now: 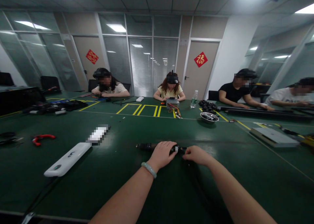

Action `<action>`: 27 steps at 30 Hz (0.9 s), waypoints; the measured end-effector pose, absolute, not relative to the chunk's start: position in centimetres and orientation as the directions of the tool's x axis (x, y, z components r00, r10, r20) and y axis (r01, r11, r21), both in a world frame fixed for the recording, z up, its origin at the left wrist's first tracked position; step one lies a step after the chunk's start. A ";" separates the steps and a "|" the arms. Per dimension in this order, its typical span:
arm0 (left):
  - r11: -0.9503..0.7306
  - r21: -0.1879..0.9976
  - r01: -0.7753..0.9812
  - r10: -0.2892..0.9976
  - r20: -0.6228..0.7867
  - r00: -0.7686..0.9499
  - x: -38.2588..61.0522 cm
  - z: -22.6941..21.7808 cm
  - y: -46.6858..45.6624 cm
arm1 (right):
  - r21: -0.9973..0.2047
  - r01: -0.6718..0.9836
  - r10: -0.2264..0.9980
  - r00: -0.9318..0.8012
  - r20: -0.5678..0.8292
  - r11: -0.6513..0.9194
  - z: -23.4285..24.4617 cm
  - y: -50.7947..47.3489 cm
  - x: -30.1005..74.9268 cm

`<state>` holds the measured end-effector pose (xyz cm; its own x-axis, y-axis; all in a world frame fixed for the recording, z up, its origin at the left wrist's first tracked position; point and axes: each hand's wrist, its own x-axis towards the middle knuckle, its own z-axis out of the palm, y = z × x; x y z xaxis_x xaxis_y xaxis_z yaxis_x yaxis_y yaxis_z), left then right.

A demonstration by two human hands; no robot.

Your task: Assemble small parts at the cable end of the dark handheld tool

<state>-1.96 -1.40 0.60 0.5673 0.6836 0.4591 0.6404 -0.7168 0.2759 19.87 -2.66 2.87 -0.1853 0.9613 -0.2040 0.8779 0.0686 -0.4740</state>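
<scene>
Left hand: the left hand (160, 155), a pale green bangle at its wrist, lies palm down over the middle of a black rod-shaped tool (145, 146). Its fingers (171, 146) are curled shut around the tool.

Right hand: the right hand (196, 154) meets the tool's right end. Its fingers (186, 156) are drawn together in a narrow pinch on a small part there. What exactly they nip is too small to tell.

Tool: it lies flat on the dark green desk (98, 184), straight ahead of the person. Its left end sticks out bare from under the left hand, and its right end sits in the gap between the two hands.

Tool and fingers: the left fingers wrap over it and the right fingertips touch its end, so the hands nearly meet.

Why held so: I judge the full left grip pins the tool against the desk so it cannot roll, which leaves the right fingertips free for fine handling.

Cable: a thin black cable (197, 184) seems to trail from the tool towards the person, but it is faint against the desk.

To the left: a long white flat device (67, 159) lies near, and red-handled pliers (43, 138) lie farther off. Both are well apart from the hands.

To the right: a grey flat case (273, 137), and beyond it a steel bowl (209, 117).

Far side: other people sit working at the desk, where yellow tape lines (137, 109) mark out bays.
</scene>
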 end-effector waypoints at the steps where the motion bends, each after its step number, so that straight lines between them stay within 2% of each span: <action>1: -0.714 0.269 0.647 0.686 0.454 0.568 -1.9 0.7 -1.2 | -0.490 0.869 0.960 -0.190 -0.208 0.066 2.8 -2.4 19.9; 8: -0.753 0.187 0.631 0.638 0.446 0.628 -0.1 1.1 -0.3 | -0.521 0.852 0.964 -0.180 -0.196 0.053 1.5 -1.3 19.9; 17: -0.732 0.240 0.637 0.677 0.357 0.644 -0.2 0.0 1.2 | -0.536 0.843 0.992 -0.109 -0.064 0.058 0.3 -2.1 19.9; 23: -0.722 0.264 0.639 0.690 0.336 0.641 -0.8 0.9 0.8 | -0.628 0.778 0.985 -0.121 -0.126 0.015 0.2 -2.1 19.8; 27: -0.705 0.232 0.670 0.706 0.323 0.631 -0.8 1.0 0.6 | -0.616 0.788 0.986 -0.096 -0.136 -0.008 0.2 -2.0 19.7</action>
<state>-0.82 0.63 1.00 0.6305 0.7058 0.3229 0.6704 -0.7049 0.2318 19.72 -2.04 0.17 -0.0959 0.9861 -0.1356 0.7880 -0.0080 -0.6156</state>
